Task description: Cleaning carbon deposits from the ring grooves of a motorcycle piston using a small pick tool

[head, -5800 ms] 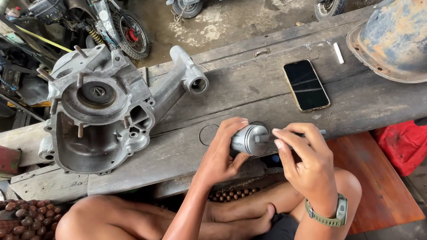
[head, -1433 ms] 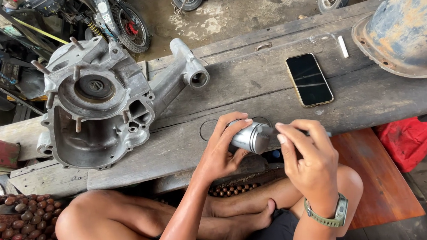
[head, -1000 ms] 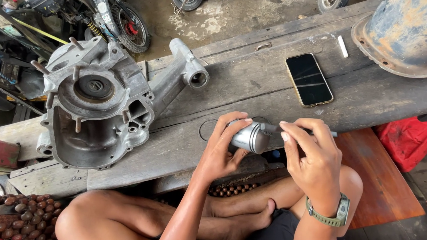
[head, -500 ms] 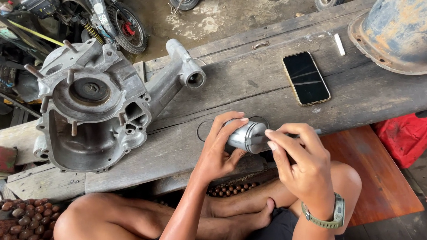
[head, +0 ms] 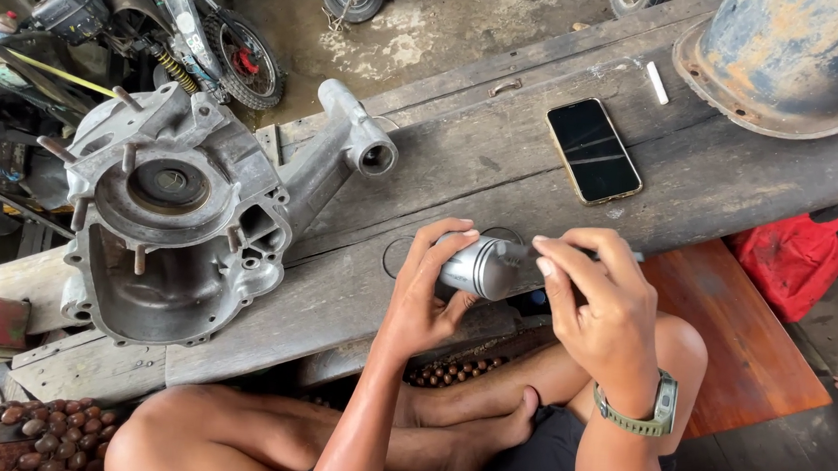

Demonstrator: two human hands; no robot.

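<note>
Smooth silver metal cylinder (head: 476, 266) in left hand (head: 425, 290) grip; right hand (head: 596, 302) grip on its end; rough wooden bench (head: 464, 160) beneath.

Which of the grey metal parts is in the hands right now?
The small ribbed cylinder, gripped by the left hand and touched by the right hand. The big engine casing lies untouched on the plank.

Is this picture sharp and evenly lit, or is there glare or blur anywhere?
Head view: soft daylight, no hard shadows; the silver cylinder between the left hand and right hand shows a mild sheen; the phone screen is dark, without glare; the engine casing is sharp; no obvious blur.
</note>
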